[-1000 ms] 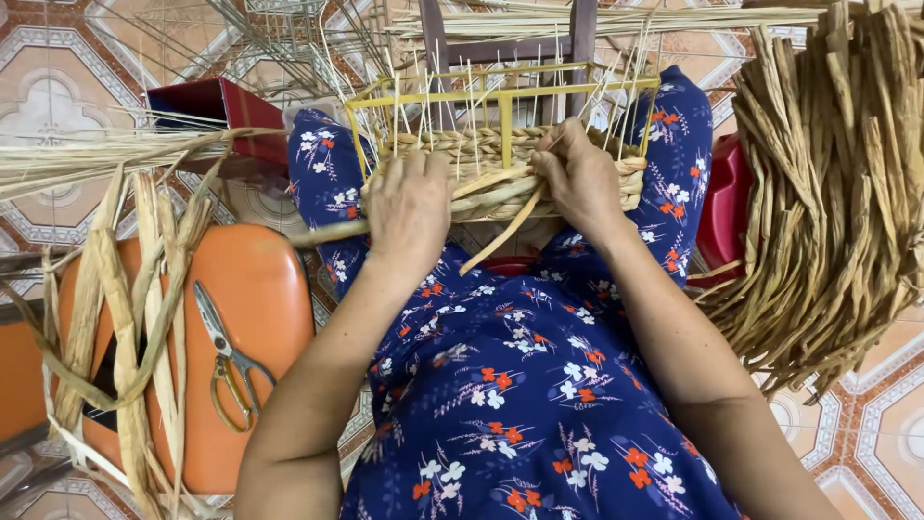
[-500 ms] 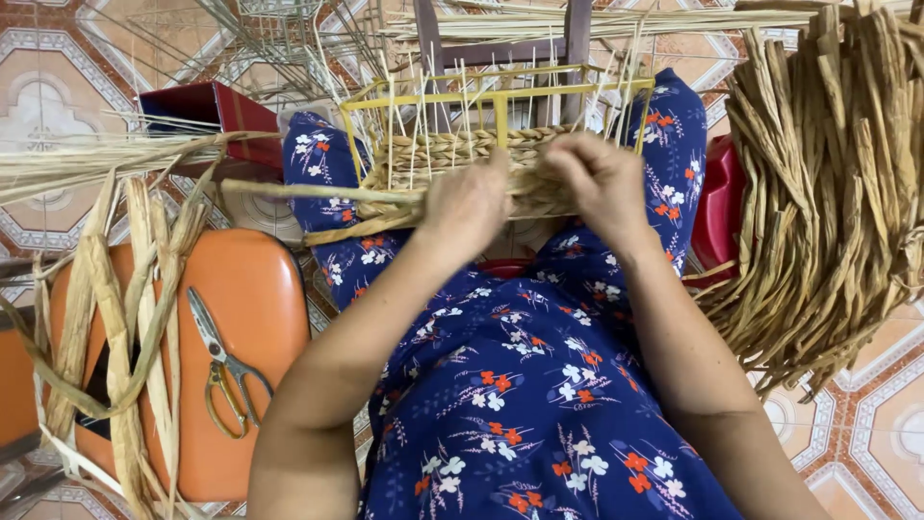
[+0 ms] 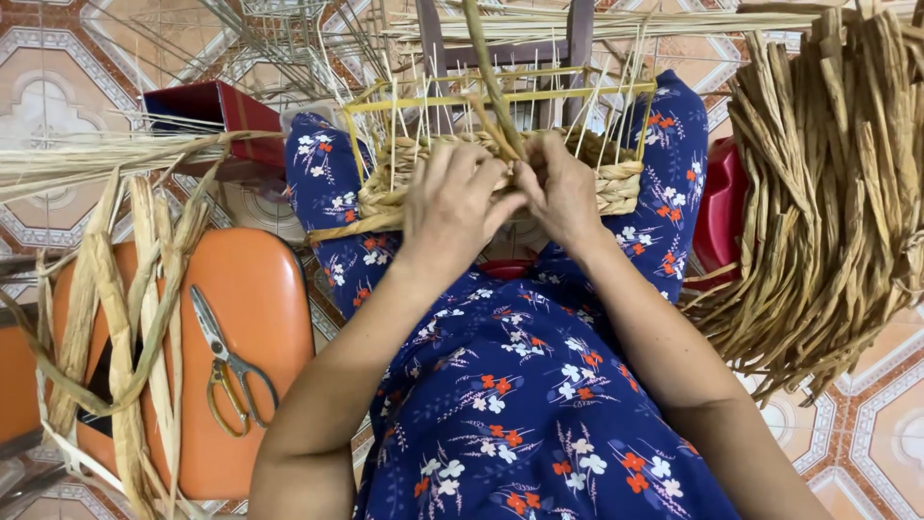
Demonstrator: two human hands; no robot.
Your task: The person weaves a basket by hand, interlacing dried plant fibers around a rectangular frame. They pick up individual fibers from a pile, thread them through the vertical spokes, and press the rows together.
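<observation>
A half-woven straw basket [image 3: 616,183] with thin upright stakes and a yellow frame rests between my knees, on my blue flowered dress. My left hand [image 3: 452,207] presses against the basket's near woven wall. My right hand [image 3: 558,188] is beside it, pinching a dried reed strand [image 3: 486,67] that rises up and away from the rim. Both hands meet at the middle of the near wall. The inside of the basket is mostly hidden by my hands.
An orange stool [image 3: 250,318] at my left carries scissors [image 3: 223,364] and loose dried strands [image 3: 115,318]. A thick bundle of dried reeds [image 3: 828,193] hangs at my right over a red stool [image 3: 722,207]. A dark red box [image 3: 217,106] lies on the patterned tile floor.
My hands have come together at the centre of the near wall. The strand that lay sideways to the left now stands up from the rim. The basket shows more woven wall.
</observation>
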